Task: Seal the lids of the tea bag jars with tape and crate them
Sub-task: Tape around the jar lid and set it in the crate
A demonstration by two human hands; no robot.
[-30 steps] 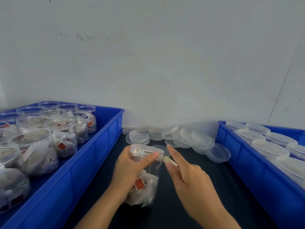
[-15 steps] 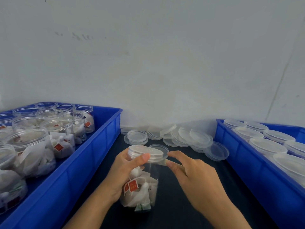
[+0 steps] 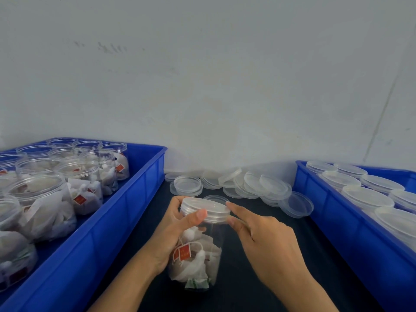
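Note:
A clear plastic jar (image 3: 198,262) of white tea bags with red tags stands on the dark table in front of me, a translucent lid (image 3: 206,209) on top. My left hand (image 3: 177,230) grips the jar from the left, thumb laid across the lid's rim. My right hand (image 3: 263,237) touches the lid's right edge with forefinger and thumb; any tape between them is too faint to make out.
A blue crate (image 3: 126,206) on the left holds several open jars of tea bags. Another blue crate (image 3: 333,224) on the right holds several lidded jars. Loose lids (image 3: 247,185) lie piled along the wall behind the jar.
The jar has been set upright and closer to me. My right hand has slid along the lid's rim, and the small pale strip it pinched a second ago no longer shows.

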